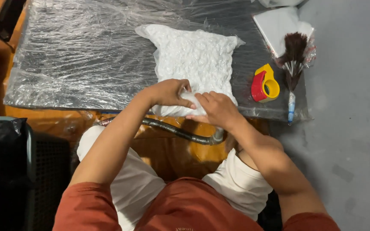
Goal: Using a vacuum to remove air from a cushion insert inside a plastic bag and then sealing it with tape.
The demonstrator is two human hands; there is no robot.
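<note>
Here, lumpy white plastic bag [193,60], vacuum-tight, near edge pinched by both hands.

A single view is given, taken from a camera worn on the head and aimed steeply down and forward. The tabletop [86,51] is seen from close above, the person's own arms and lap are caught along the lower edge, and grey floor [351,128] is included at the right
</note>
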